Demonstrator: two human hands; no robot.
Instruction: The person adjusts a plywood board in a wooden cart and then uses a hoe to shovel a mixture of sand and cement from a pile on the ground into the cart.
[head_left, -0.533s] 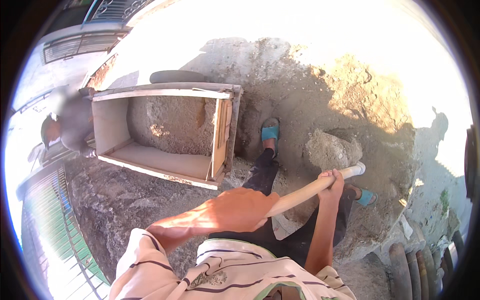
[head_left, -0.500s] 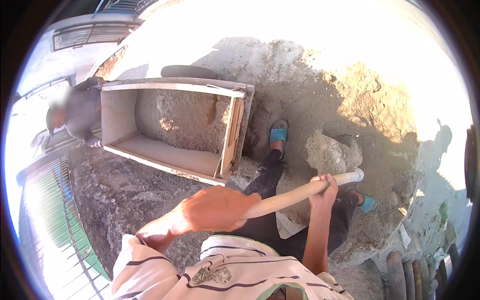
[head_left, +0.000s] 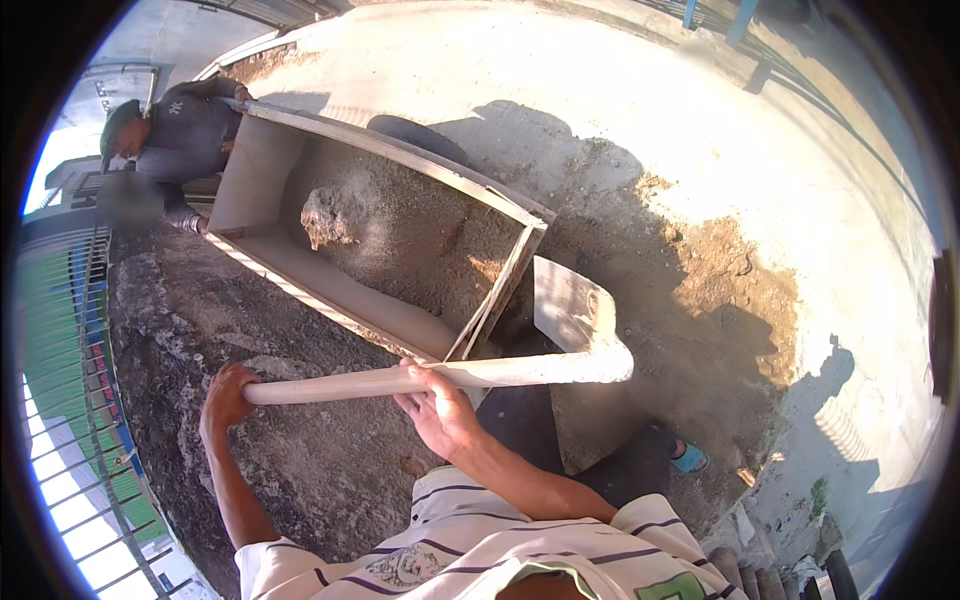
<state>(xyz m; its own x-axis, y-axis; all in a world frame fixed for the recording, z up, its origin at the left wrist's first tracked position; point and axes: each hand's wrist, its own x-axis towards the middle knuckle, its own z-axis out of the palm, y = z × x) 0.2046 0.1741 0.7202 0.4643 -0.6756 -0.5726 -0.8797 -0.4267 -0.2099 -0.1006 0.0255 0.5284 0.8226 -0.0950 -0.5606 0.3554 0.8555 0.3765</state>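
I hold a shovel level in front of me by its pale handle (head_left: pixel 520 371). My left hand (head_left: pixel 226 397) grips the handle's end. My right hand (head_left: pixel 438 410) grips it near the middle. The flat metal blade (head_left: pixel 565 308) points up at the right, next to the end of a wooden box barrow (head_left: pixel 350 297). The blade looks bare. Inside the barrow lies sandy earth with a pale lump (head_left: pixel 325 215) on top.
Another person (head_left: pixel 175 135) in dark clothes and a cap bends at the barrow's far end. A heap of brown earth (head_left: pixel 715 290) lies to the right on pale concrete. A green fence (head_left: pixel 60 370) runs along the left. My foot in a blue sandal (head_left: pixel 688 458) stands below the blade.
The shovel has swung from the heap on the right up to the barrow. A pale lump that sat by the shovel now lies in the barrow. My view turned left.
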